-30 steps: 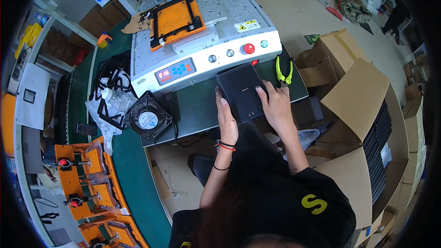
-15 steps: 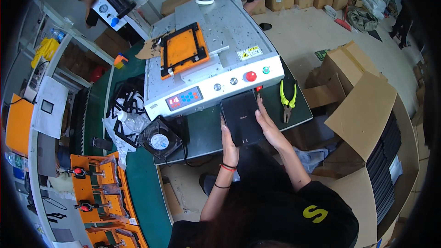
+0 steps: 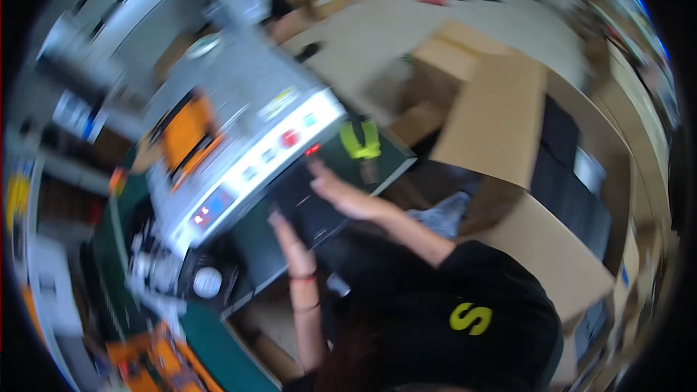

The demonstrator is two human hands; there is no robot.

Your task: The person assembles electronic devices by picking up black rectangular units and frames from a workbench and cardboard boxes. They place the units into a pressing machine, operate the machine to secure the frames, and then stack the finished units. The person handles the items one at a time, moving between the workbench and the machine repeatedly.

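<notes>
A flat, black rectangular box (image 3: 308,202) is held between left hand (image 3: 289,241) and right hand (image 3: 338,192), even side pressure seemingly needed next.

The bench (image 3: 259,245) has a green surface. A white and grey machine (image 3: 239,87) sits on it, set back from the front edge. Pliers (image 3: 361,141) with yellow-green handles lie near the front right corner, jaws toward the front edge. A black fan (image 3: 207,282) sits near the front left corner. A flat black box (image 3: 308,209) is located at the front edge; blur conceals whether the surface supports it.
</notes>
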